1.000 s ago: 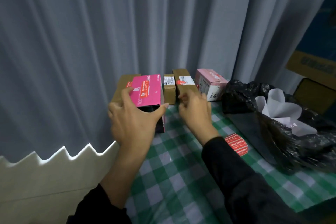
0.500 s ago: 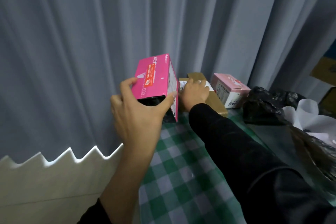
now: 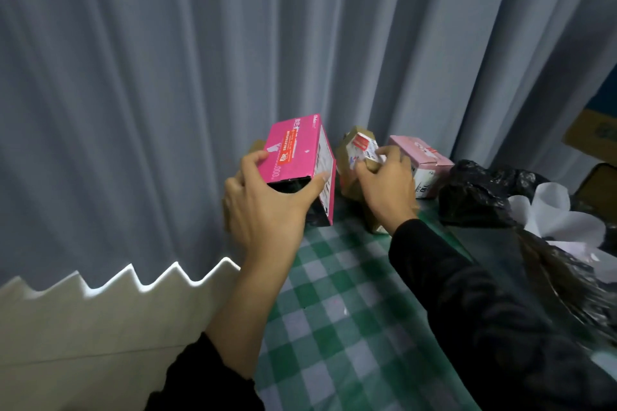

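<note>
Tipped up since half a second ago, the brown box (image 3: 349, 177) now stands tilted at the back of the bench (image 3: 334, 310), just right of the magenta box (image 3: 297, 153). The right hand (image 3: 389, 187) has its fingers (image 3: 390, 152) clamped on the labelled top. The left hand (image 3: 263, 210) holds the magenta box raised and tilted, thumb and fingers clamped across its near end. A pale pink box (image 3: 425, 160) lies just beyond the right hand, beside a black bag (image 3: 477, 190).

Left hand (image 3: 263, 210): forearm bare, dark sleeve bunched near the elbow. Thumb and fingers spread in a wide grip across the end of the magenta box (image 3: 293, 150).

Right hand (image 3: 387, 187): arm fully sleeved, reaching forward. Fingers curled, gripping the brown box (image 3: 349, 177).
</note>
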